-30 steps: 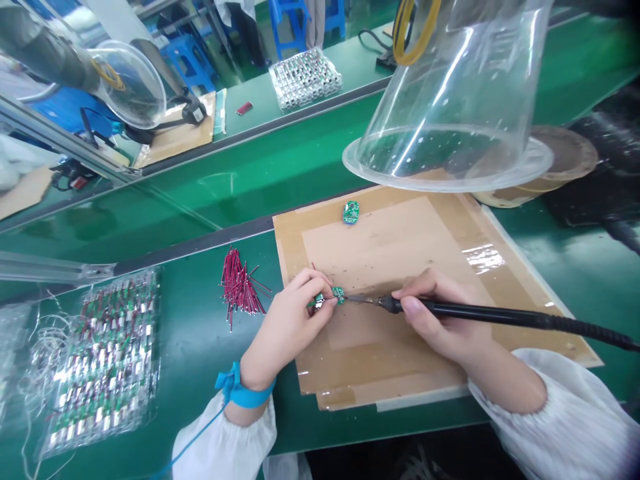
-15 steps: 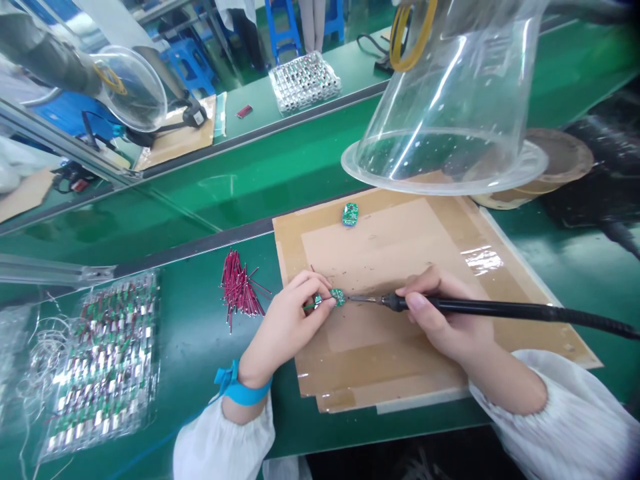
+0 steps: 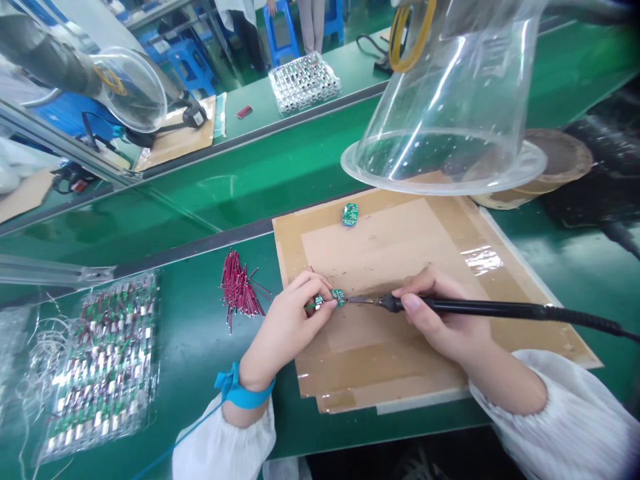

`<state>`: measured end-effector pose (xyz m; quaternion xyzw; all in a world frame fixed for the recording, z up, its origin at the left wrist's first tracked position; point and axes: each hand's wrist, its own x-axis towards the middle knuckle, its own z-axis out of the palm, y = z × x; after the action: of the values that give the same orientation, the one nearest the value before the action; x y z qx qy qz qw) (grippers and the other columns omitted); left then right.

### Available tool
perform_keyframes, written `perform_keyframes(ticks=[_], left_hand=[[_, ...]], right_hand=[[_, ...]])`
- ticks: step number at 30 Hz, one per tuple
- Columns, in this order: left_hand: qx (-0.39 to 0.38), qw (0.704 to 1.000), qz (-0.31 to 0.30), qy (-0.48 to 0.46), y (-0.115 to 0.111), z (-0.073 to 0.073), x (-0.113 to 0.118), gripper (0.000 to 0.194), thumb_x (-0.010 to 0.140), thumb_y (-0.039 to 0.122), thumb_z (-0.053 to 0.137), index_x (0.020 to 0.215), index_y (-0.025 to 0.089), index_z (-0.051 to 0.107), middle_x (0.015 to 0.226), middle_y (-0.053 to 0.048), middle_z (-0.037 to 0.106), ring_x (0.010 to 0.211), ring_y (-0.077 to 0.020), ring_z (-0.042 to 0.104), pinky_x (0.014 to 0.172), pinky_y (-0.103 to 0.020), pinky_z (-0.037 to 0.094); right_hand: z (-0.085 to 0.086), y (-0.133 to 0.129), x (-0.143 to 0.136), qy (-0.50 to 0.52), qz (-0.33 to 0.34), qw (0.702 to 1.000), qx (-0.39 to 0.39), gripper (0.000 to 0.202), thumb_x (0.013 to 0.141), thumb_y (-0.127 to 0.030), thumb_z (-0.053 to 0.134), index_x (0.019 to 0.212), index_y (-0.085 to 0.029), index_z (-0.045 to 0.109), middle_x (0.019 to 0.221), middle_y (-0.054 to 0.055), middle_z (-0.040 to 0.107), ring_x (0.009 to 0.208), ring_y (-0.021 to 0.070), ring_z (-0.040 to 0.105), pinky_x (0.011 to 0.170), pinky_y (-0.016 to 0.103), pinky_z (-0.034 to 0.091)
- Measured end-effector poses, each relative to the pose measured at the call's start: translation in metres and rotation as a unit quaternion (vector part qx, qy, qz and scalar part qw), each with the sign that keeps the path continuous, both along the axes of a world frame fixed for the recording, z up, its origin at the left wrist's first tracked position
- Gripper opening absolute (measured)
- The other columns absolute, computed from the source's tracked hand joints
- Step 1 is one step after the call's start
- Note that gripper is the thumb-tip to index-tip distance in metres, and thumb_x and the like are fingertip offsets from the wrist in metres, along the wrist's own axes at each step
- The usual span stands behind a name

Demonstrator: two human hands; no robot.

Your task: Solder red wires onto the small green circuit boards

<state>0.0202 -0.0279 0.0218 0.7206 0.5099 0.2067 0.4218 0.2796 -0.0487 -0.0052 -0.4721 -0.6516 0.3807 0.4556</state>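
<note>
My left hand pinches a small green circuit board low over the cardboard mat; the fingers cover part of it. A thin wire end pokes out beyond those fingers. My right hand is closed around a black soldering iron, its metal tip touching or nearly touching the board's right end. Farther up the mat lies a second green circuit board. Left of the mat, a pile of short dark red wires rests on the green table.
A clear fume hood hangs over the mat's far right, near a round brown container. At left sits a plastic tray of wired boards. Beyond the green divider stand another parts tray and a second clear hood.
The soldering iron and my right hand have shifted very slightly left. My left hand keeps its pinch on the board, almost unmoved.
</note>
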Motion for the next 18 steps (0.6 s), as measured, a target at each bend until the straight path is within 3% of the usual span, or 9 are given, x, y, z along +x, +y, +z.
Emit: perform_keyframes(ticks=[18], left_hand=[[-0.001,1.000,0.004,-0.006,-0.0013,0.0013,0.0012,0.010,0.095,0.014,0.059,0.087,0.021,0.058,0.111,-0.001,0.062,0.103,-0.0153,0.060,0.081,-0.027,0.049]], right_hand=[[0.0049,0.0022,-0.0014,-0.018,0.000,1.000,0.011,0.009,0.096,-0.024,0.063,0.087,-0.023,0.062,0.066,-0.002,0.063,0.053,0.0117,0.058,0.051,0.025,0.045]])
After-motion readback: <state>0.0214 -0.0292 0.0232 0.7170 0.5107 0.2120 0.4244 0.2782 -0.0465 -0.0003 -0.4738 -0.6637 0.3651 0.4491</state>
